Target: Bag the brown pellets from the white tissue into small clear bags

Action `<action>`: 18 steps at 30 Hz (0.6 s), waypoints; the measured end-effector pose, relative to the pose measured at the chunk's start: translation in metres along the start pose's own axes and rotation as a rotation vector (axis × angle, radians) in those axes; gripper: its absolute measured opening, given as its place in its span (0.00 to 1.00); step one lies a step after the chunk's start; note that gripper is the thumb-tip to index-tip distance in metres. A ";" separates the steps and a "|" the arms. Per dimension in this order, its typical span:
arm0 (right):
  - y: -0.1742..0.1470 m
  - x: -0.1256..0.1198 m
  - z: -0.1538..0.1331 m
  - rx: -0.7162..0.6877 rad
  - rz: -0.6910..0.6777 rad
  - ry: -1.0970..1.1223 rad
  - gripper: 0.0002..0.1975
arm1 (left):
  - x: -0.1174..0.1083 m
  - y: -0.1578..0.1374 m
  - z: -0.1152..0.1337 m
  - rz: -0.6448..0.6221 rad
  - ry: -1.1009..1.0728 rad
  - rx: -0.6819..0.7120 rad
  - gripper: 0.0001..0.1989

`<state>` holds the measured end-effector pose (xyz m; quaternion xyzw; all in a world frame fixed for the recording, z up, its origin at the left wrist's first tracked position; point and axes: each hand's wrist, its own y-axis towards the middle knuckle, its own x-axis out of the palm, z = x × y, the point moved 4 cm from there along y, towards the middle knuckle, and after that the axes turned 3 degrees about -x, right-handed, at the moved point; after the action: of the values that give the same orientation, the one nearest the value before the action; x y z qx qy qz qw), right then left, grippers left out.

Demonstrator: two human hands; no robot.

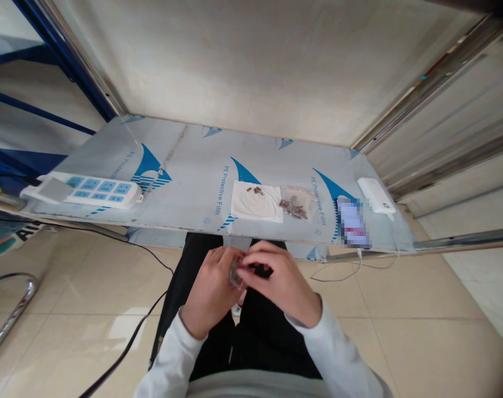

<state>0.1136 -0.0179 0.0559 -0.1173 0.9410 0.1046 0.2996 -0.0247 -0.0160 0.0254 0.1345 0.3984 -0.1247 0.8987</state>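
Above my lap, just off the table's front edge, my two hands meet around a small clear plastic piece (pixel 235 275), perhaps a bag. My left hand (pixel 213 282) has its fingers wrapped round it. The thumb and fingers of my right hand (pixel 274 276) pinch at its right side; what lies between those fingertips is too small to make out. On the table beyond, a white paper napkin (pixel 251 209) carries several small brown cylindrical pieces (pixel 257 190). A clear plastic bag (pixel 305 199) with more brown pieces (pixel 296 211) lies against the napkin's right edge.
The table (pixel 185 193) is covered in printed protective film. A white power strip (pixel 96 189) lies at its left, a phone (pixel 353 224) and a white power bank (pixel 376 195) at its right. Cables hang below the front edge. A metal chair leg (pixel 15 315) stands at lower left.
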 end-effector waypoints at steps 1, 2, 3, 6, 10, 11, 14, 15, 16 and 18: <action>0.011 -0.010 0.009 -0.015 0.069 0.013 0.04 | -0.001 0.000 -0.004 0.044 -0.008 -0.038 0.06; 0.024 -0.020 0.022 -0.012 0.161 0.001 0.05 | -0.002 -0.001 -0.008 0.077 -0.019 -0.071 0.05; 0.040 -0.030 0.039 -0.006 0.242 -0.035 0.05 | -0.003 -0.003 -0.011 0.098 -0.033 -0.100 0.06; 0.093 -0.045 0.097 0.151 0.241 -0.297 0.07 | -0.001 -0.006 -0.017 0.085 -0.079 -0.135 0.07; 0.141 -0.041 0.142 0.210 0.166 -0.476 0.10 | 0.003 -0.009 -0.020 0.061 -0.100 -0.131 0.07; 0.145 -0.038 0.146 0.209 0.159 -0.482 0.10 | 0.002 -0.009 -0.021 0.065 -0.100 -0.138 0.07; 0.146 -0.029 0.149 0.215 0.143 -0.501 0.10 | 0.000 -0.008 -0.026 0.080 -0.094 -0.169 0.07; 0.145 -0.028 0.150 0.218 0.143 -0.499 0.10 | -0.001 -0.008 -0.028 0.082 -0.092 -0.179 0.07; 0.145 -0.028 0.151 0.220 0.147 -0.493 0.11 | -0.001 -0.008 -0.031 0.082 -0.092 -0.187 0.07; 0.148 -0.030 0.153 0.224 0.173 -0.467 0.10 | -0.001 -0.008 -0.035 0.077 -0.094 -0.192 0.07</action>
<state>0.1780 0.1680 -0.0302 0.0246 0.8586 0.0491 0.5096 -0.0516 -0.0113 0.0025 0.0569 0.3607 -0.0576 0.9292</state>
